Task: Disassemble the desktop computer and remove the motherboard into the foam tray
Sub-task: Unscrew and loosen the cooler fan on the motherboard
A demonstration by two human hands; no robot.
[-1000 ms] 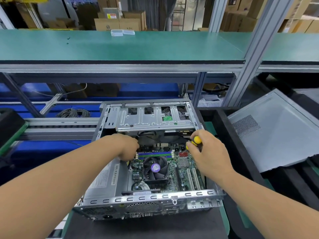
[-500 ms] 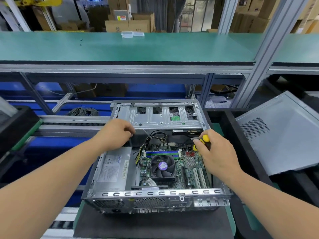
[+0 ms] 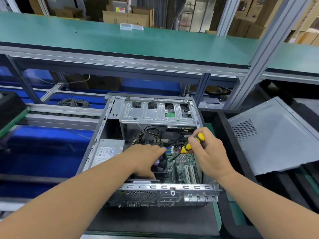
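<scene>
Lying open near the surface's front edge, one grey metal computer case (image 3: pixel 148 188) is showing one green motherboard (image 3: pixel 183 167); left hand (image 3: pixel 146 161) fingers are resting relaxed on one black fan (image 3: pixel 161 167), right hand (image 3: pixel 209 156) fingers are gripping one yellow-and-black screwdriver (image 3: pixel 191 145).

I see a dark mat (image 3: pixel 155 221) on the green bench (image 3: pixel 216 214) beneath my hands, carrying the open computer case (image 3: pixel 96 145). Right of my right hand (image 3: pixel 209 156) lies a black foam tray (image 3: pixel 224 128).
</scene>
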